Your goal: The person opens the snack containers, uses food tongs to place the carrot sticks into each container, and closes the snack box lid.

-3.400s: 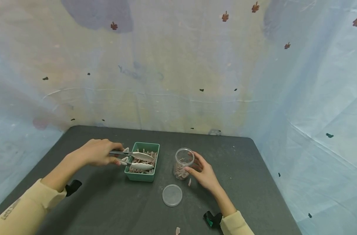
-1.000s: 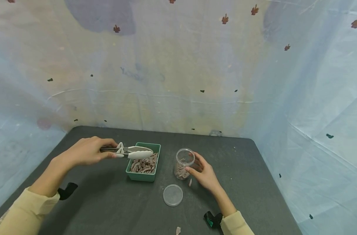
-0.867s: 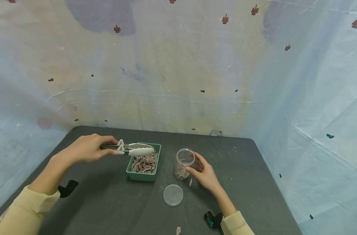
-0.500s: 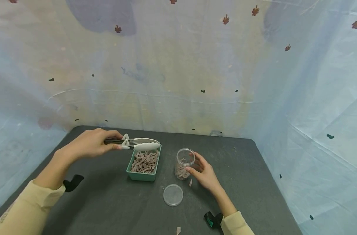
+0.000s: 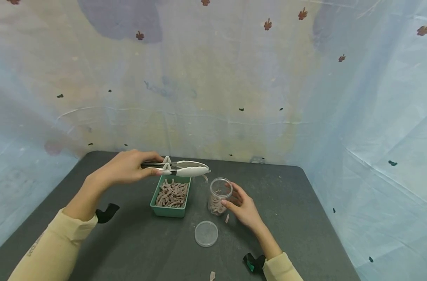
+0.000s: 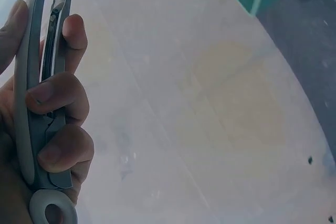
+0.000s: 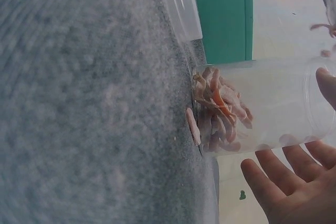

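Note:
In the head view my left hand grips a pair of tongs, white-tipped and squeezed together. A pale brownish strip dangles from their tips, between the green tub and the clear jar. Similar meat-like strips fill the tub. My right hand holds the upright jar on the table, thumb on the near side and fingers round the far side. Strips lie in the jar's lower part in the right wrist view. Fingers wrap the tongs' handles in the left wrist view.
A round clear lid lies on the dark table in front of the jar. One loose strip is beside the jar's base, and another pale scrap sits at the near edge. A printed plastic sheet stands behind the table.
The tongs went from spread in the tub to squeezed together, then rose and moved right toward the jar with a strip at their tips. The right hand and jar stayed put.

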A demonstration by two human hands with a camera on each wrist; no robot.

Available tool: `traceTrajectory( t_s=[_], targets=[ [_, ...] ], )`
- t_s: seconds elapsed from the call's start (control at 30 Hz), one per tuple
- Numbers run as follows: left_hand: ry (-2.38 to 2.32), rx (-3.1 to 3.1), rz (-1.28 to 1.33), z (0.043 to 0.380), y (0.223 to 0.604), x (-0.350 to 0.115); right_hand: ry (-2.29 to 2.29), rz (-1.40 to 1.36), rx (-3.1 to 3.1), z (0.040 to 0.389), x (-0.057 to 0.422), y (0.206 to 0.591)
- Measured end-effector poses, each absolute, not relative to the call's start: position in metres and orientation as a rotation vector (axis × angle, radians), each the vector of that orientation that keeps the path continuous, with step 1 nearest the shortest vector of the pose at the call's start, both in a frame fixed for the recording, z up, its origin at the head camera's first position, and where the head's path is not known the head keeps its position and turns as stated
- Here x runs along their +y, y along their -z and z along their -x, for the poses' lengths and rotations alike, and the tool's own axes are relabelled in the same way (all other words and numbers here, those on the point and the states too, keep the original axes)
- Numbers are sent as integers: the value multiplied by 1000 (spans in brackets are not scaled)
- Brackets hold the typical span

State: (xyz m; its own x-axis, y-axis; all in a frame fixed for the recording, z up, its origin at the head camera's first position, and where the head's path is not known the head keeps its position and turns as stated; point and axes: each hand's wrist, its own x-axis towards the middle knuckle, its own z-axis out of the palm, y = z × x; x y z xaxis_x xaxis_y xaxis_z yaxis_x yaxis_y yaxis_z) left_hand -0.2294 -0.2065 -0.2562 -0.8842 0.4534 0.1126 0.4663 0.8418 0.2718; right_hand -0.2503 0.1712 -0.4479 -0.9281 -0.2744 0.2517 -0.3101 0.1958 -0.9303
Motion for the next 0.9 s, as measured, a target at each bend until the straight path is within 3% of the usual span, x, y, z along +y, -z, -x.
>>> traceTrajectory(
  t_s=[0.57,0.9],
  targets=[
    [581,-2918,930,249,275,-156,-1875,-583,-2413,249,170,449],
    [502,-2984,887,256,295,-151,-1860,-549,-2444,249,171,446]
  ],
)
